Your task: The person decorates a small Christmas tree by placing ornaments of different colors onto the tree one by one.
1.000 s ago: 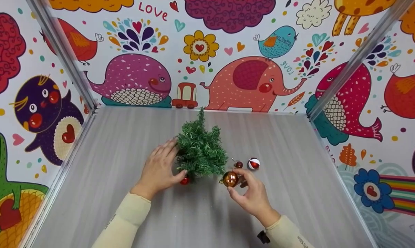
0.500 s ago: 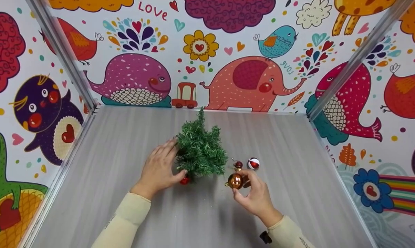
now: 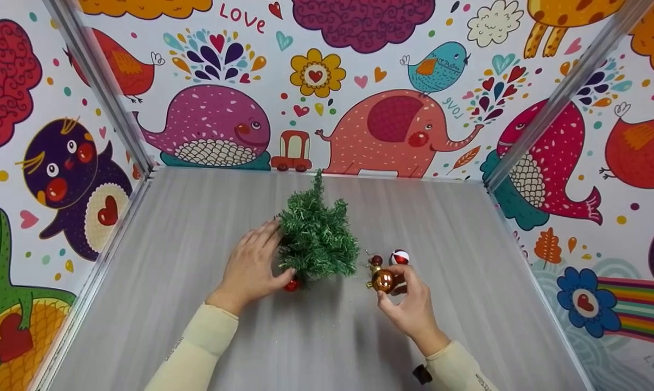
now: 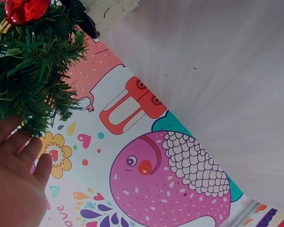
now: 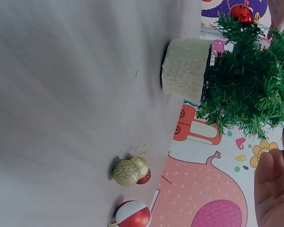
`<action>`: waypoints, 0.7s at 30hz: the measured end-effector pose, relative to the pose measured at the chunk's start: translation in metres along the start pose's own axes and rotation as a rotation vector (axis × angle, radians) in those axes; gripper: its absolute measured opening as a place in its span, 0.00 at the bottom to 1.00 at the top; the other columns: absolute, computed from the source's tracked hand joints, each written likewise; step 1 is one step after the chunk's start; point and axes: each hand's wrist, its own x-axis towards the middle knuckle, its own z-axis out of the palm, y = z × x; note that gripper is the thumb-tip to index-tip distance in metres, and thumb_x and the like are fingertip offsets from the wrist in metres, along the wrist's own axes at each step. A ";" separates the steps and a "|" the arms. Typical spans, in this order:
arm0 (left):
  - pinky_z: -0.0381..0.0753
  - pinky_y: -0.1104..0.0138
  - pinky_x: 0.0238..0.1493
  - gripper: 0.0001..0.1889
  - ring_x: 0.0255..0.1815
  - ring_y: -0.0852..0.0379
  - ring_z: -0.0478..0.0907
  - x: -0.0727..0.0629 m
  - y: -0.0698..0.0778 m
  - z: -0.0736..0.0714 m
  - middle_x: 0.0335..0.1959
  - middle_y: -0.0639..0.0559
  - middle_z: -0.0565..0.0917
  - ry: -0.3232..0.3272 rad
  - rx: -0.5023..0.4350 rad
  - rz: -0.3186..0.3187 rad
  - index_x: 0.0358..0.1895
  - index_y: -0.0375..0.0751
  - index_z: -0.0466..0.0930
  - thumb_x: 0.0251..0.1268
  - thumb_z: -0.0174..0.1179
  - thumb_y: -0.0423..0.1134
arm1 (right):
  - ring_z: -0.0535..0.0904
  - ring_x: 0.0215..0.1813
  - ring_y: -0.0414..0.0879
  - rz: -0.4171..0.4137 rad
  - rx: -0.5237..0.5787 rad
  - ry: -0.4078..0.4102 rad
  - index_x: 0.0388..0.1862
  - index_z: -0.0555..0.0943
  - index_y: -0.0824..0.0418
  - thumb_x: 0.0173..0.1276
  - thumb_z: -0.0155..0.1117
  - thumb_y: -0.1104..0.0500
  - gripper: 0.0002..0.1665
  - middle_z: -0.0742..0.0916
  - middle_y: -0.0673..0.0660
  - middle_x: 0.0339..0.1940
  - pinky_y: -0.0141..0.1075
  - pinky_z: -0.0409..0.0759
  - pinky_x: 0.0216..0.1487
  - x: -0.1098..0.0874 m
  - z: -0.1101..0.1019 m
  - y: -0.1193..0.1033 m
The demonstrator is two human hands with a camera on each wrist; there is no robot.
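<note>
A small green artificial Christmas tree stands mid-table in the head view; its fleecy white pot shows in the right wrist view. My left hand lies along the tree's left side, fingertips at the branches, thumb close to a red bauble hanging low there. To the right of the tree, my right hand pinches a shiny copper bauble between thumb and fingers, its gold cap pointing left. Just beyond it lie a small dark red bauble and a red-and-white bauble.
In the right wrist view a gold glitter bauble lies on the grey table beside smaller ones. Printed cartoon walls with metal corner posts enclose the back and sides.
My right hand has moved right, away from the tree, carrying the copper bauble. The left hand and the tree have stayed where they were.
</note>
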 end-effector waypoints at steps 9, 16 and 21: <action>0.60 0.48 0.70 0.43 0.73 0.43 0.62 0.000 0.001 -0.001 0.74 0.41 0.65 -0.002 0.000 0.002 0.68 0.32 0.72 0.55 0.63 0.61 | 0.79 0.32 0.42 -0.022 0.006 0.038 0.51 0.78 0.60 0.46 0.72 0.70 0.30 0.84 0.49 0.41 0.38 0.82 0.27 0.002 -0.001 0.002; 0.62 0.47 0.69 0.42 0.72 0.41 0.64 -0.001 0.003 -0.002 0.72 0.39 0.67 0.021 -0.013 0.015 0.66 0.31 0.73 0.54 0.64 0.60 | 0.79 0.33 0.41 -0.049 0.032 0.007 0.52 0.78 0.58 0.47 0.73 0.68 0.29 0.83 0.48 0.41 0.40 0.83 0.28 0.004 0.005 -0.009; 0.61 0.49 0.70 0.41 0.72 0.42 0.64 -0.001 0.005 -0.002 0.71 0.40 0.70 0.034 0.001 0.018 0.65 0.33 0.75 0.54 0.63 0.60 | 0.80 0.33 0.41 -0.070 0.080 -0.039 0.53 0.79 0.57 0.50 0.74 0.66 0.29 0.85 0.47 0.41 0.38 0.82 0.28 0.007 0.014 -0.017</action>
